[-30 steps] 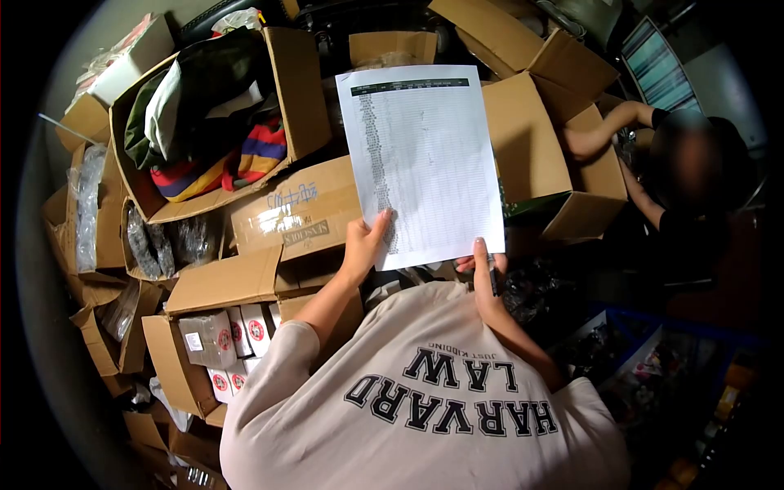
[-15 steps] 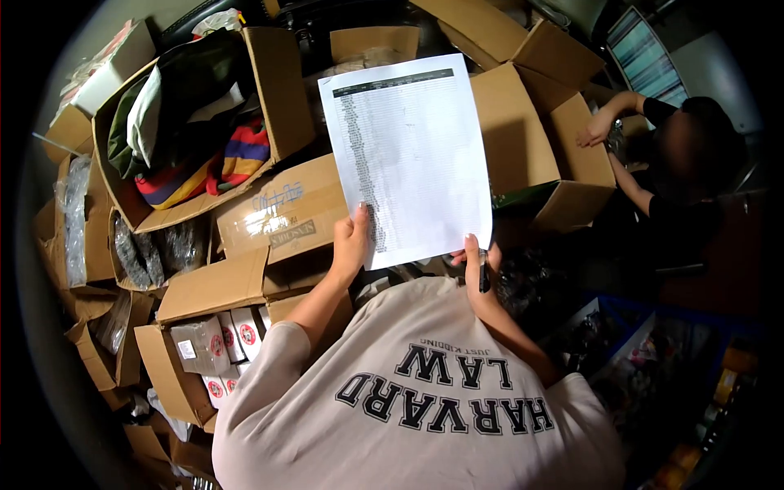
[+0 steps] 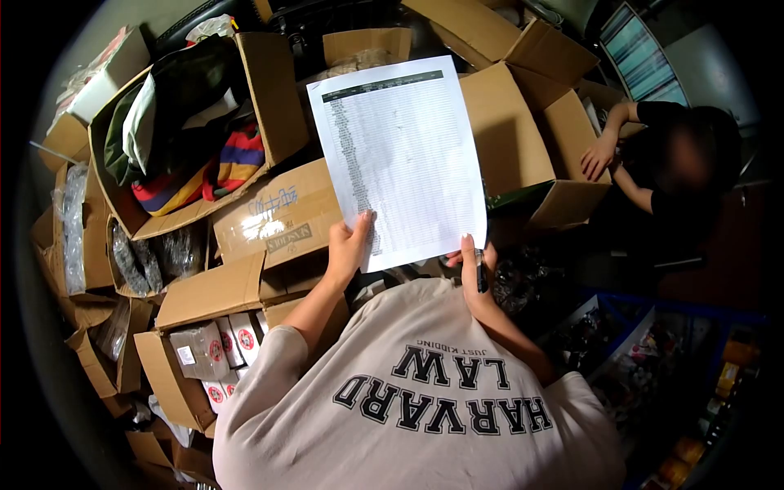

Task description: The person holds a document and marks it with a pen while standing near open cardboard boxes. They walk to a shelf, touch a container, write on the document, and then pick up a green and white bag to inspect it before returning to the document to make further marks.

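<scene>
A white printed sheet with a dark header bar and many fine rows is held up in front of my chest. My left hand pinches its lower left edge, thumb on the front. At the lower right corner my right hand grips the sheet, thumb on the printed side. A dark pen-like object also sits in my right hand. The fingers behind the paper are mostly hidden. Beyond the sheet's left edge lies a closed, taped cardboard box with blue handwriting.
An open carton holds dark and striped cloth. Another carton contains white boxes with red labels. At the right, another person reaches toward an open carton. Blue-edged bins stand at the lower right, and a screen at the upper right.
The sheet has shifted slightly left in view, and my left hand sits slightly lower. The other person's hand and forearm have changed position beside the open carton.
</scene>
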Motion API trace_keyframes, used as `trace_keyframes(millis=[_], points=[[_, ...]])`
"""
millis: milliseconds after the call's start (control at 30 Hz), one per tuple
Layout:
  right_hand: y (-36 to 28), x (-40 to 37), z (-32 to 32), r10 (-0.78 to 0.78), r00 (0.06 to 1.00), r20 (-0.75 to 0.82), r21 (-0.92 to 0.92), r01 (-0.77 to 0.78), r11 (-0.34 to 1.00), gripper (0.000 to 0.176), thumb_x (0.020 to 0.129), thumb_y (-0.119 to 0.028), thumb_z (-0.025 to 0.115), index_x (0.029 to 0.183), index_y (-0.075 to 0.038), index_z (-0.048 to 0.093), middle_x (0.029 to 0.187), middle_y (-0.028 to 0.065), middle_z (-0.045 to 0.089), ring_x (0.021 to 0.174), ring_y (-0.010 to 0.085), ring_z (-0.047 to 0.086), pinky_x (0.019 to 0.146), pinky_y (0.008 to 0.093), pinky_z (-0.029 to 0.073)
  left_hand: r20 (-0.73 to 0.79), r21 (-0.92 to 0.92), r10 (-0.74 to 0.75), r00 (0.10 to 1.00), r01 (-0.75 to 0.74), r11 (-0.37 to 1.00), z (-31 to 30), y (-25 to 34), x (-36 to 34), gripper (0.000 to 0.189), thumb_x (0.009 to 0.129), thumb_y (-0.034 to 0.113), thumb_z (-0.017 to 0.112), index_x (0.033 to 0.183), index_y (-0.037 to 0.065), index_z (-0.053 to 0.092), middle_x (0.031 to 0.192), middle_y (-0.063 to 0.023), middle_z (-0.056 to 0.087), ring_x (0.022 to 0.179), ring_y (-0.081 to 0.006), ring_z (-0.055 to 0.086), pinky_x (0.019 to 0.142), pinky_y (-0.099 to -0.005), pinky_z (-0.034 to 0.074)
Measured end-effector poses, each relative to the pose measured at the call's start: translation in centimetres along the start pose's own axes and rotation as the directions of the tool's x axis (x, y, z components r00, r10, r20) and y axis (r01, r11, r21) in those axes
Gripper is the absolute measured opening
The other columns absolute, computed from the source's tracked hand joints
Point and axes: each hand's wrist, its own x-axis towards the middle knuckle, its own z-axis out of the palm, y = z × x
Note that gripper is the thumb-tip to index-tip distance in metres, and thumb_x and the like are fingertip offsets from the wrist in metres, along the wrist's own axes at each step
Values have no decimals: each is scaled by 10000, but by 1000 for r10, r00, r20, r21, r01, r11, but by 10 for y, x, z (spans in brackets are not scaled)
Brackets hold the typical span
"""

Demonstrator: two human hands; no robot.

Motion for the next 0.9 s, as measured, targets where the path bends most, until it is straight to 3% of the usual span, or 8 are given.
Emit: trace_keyframes(millis=[100, 267, 300, 367, 433, 567, 667, 900], points=[[8, 9, -6, -13, 998, 54, 3, 13, 1000, 246, 810, -207, 467, 867, 32, 472, 668, 62, 516, 523, 96, 478, 476, 205, 403, 33, -130, -92, 995, 96, 987, -1, 1, 0, 272, 806, 197, 513, 782, -69, 563, 692, -17, 545, 607, -49, 451, 522, -197, 380], [11, 34, -18, 31, 997, 77, 31, -34, 999, 199, 813, -201, 466, 823, -3, 484, 654, 43, 523, 458, 104, 484, 449, 207, 392, -50, -26, 31, 998, -32, 999, -1, -9, 3, 298, 810, 219, 509, 679, -45, 551, 553, 40, 451, 483, -33, 352, 408, -188, 284], [13, 42, -21, -19, 994, 103, 37, 16, 999, 206, 816, -213, 466, 787, -11, 490, 624, 14, 503, 475, 87, 453, 459, 191, 363, -25, 26, -24, 999, 25, 999, -4, -6, 1, 319, 820, 237, 493, 644, -27, 533, 528, 57, 408, 471, -27, 315, 399, -187, 254], [20, 63, -24, -311, 950, -2, -211, 304, 929, 218, 817, -219, 469, 746, -14, 491, 573, -23, 443, 498, 64, 392, 473, 171, 318, -10, 47, -11, 1000, 12, 999, -3, 2, -3, 351, 834, 255, 465, 589, 5, 487, 509, 73, 354, 461, -25, 267, 388, -195, 212], [1, 74, -25, -198, 980, 4, -111, 198, 974, 224, 817, -215, 470, 711, -17, 487, 545, -41, 376, 520, 48, 329, 475, 168, 271, 13, 66, -22, 1000, 21, 998, 2, -3, -5, 377, 848, 261, 433, 543, 39, 425, 504, 77, 315, 466, -30, 234, 391, -207, 187], [-41, 90, -46, -249, 957, 147, -236, 278, 931, 306, 816, -221, 474, 610, -22, 364, 537, -41, 296, 514, 40, 263, 444, 196, 225, 67, 69, -37, 997, 32, 997, 32, 1, -10, 407, 855, 291, 407, 524, 54, 394, 498, 71, 302, 471, -30, 223, 395, -210, 179], [-51, 101, -64, -263, 957, 120, -298, 287, 910, 312, 820, -218, 466, 608, -12, 367, 536, -36, 296, 519, 45, 264, 451, 198, 242, 117, 85, -68, 991, 58, 995, 51, 9, -6, 444, 849, 349, 394, 515, 58, 380, 491, 70, 298, 465, -27, 230, 390, -211, 183], [-56, 117, -95, -313, 948, -47, -292, 287, 912, 290, 843, -237, 426, 670, -3, 428, 546, -14, 379, 532, 59, 334, 485, 204, 303, 190, 82, -128, 973, 114, 990, 98, 21, 17, 457, 843, 334, 413, 502, 30, 399, 459, 70, 327, 430, -25, 256, 365, -213, 195]])
